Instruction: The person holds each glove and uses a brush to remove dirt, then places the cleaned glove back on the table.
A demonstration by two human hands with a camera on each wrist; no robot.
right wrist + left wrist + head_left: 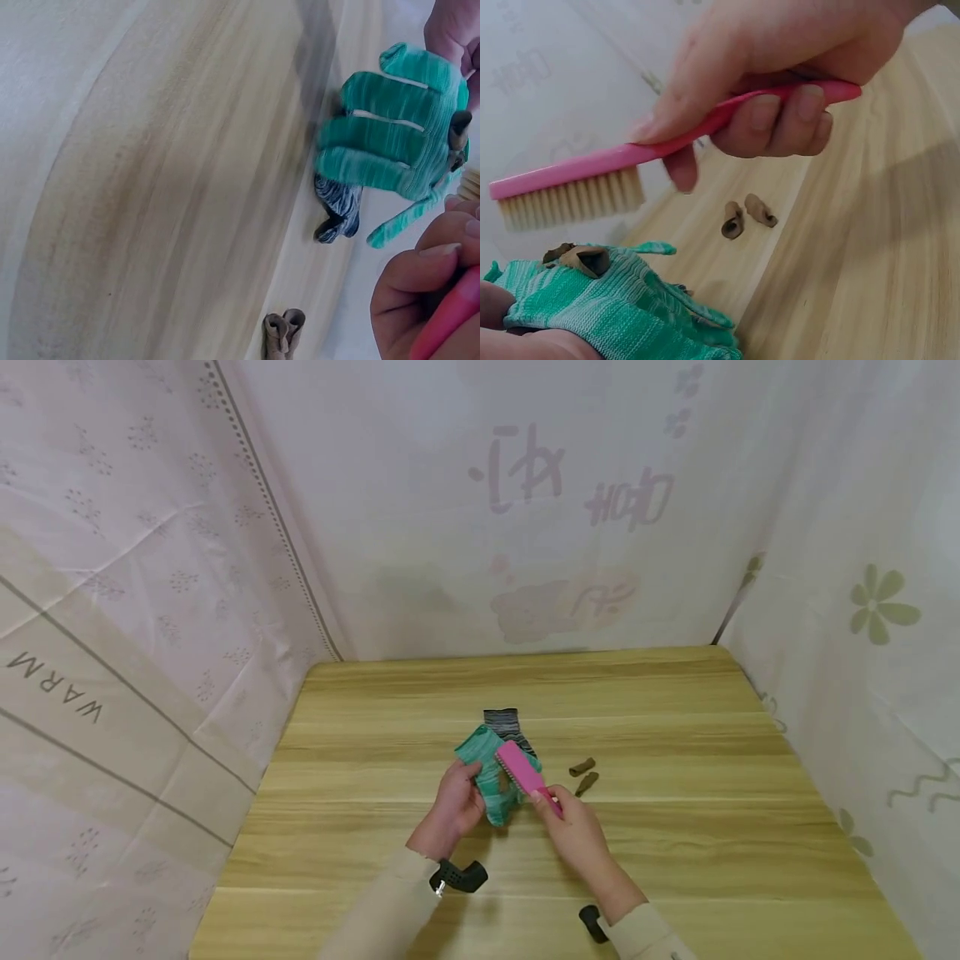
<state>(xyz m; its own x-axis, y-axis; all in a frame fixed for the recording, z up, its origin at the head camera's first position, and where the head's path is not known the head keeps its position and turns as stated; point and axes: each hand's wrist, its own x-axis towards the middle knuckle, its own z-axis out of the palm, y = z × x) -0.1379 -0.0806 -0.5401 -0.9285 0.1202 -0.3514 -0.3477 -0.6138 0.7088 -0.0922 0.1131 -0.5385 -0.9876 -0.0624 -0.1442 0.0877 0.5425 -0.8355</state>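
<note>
As I look in from a distance, a person's left hand (456, 800) grips a green knit glove (489, 789) above the wooden table (697, 852), while the right hand (576, 833) is curled firmly around the handle of a pink brush (521, 768). Brown curled scraps (589, 259) sit on the glove, and the bristles (570, 202) hang just above them, not touching in the left wrist view. I judge the step in hand to be brushing the scraps off; the next move, by my reading, calls for lowering the bristles and sweeping lightly while the glove is held steady. Two brown rolls (582, 767) lie on the table to the glove's right; a black-and-grey cloth (501, 720) lies behind it.
</note>
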